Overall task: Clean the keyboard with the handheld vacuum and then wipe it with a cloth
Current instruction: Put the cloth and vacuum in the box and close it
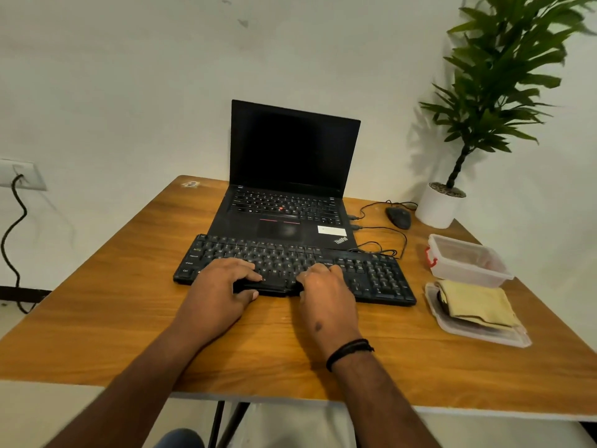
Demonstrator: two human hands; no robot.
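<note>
A black wired keyboard lies on the wooden table, in front of an open black laptop. My left hand grips the keyboard's front edge left of centre, with its fingers curled over the keys and its thumb against the edge. My right hand holds the front edge right of centre, fingers curled on the keys. A folded yellow cloth rests on a clear lid at the right. A dark object shows under the cloth; I cannot tell what it is.
A clear plastic box with a red clasp stands behind the cloth. A black mouse and its cables lie right of the laptop. A potted plant occupies the far right corner. A wall socket with a hanging cable is at the left.
</note>
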